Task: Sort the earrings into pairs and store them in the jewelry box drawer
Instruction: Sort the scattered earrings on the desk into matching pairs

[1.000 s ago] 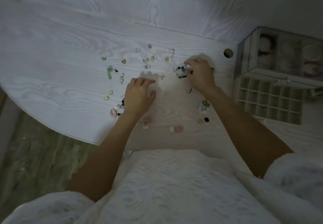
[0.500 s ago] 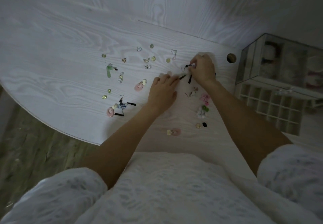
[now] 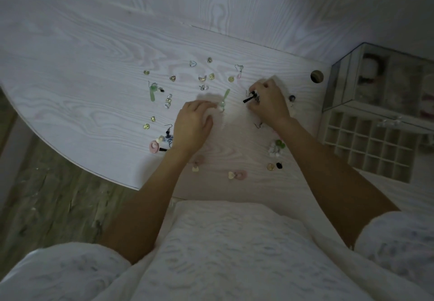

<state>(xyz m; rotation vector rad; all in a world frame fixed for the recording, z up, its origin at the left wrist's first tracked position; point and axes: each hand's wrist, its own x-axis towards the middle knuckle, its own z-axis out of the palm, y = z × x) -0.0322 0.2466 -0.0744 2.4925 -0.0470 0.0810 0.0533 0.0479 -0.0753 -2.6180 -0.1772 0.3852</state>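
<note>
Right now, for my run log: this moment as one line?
left hand: pinches green leaf earring | right hand: holds black-tassel earring | drawer: open

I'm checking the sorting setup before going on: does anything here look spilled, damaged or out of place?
Nothing looks damaged. The earrings lie loose and unpaired across the table, as expected mid-sort. The grid drawer stands pulled out of the jewelry box, and its visible compartments look empty.
</note>
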